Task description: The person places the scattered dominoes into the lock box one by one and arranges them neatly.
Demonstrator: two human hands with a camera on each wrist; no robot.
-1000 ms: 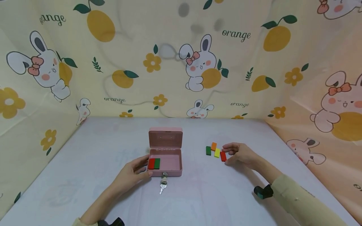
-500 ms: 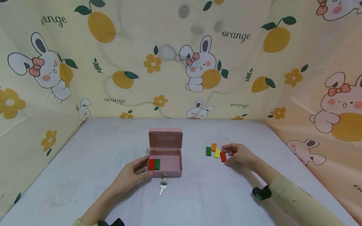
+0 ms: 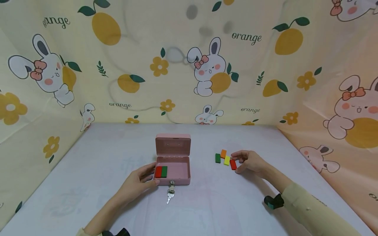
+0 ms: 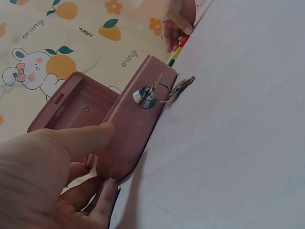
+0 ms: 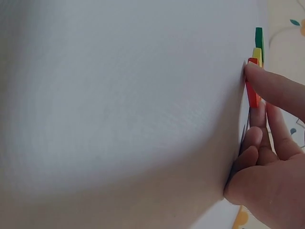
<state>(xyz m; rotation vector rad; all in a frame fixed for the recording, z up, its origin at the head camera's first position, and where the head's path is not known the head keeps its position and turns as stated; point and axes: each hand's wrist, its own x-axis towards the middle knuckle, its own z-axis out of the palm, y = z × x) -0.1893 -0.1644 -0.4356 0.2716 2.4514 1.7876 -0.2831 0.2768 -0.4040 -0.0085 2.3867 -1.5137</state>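
A pink cash box (image 3: 180, 181) stands with its lid (image 3: 173, 146) raised. My left hand (image 3: 138, 181) grips its left front corner, thumb on the front wall and fingers along the side. A red block (image 3: 158, 171) and a green block (image 3: 164, 171) lie side by side inside, at the left. A key (image 4: 179, 88) hangs on a ring from the front lock (image 4: 144, 97), which has another key in it. To the right, my right hand (image 3: 251, 163) pinches a red block (image 3: 233, 165) on the table between thumb and fingers.
Left of the right hand lie a yellow block (image 3: 226, 160), an orange block (image 3: 223, 153) and a green block (image 3: 218, 158), close together. A printed cloth (image 3: 177, 65) rises behind the white table (image 3: 200, 213) and along both sides.
My right hand has shifted very slightly left, its fingertips closer about the red block. The left hand, the box and the blocks keep their places.
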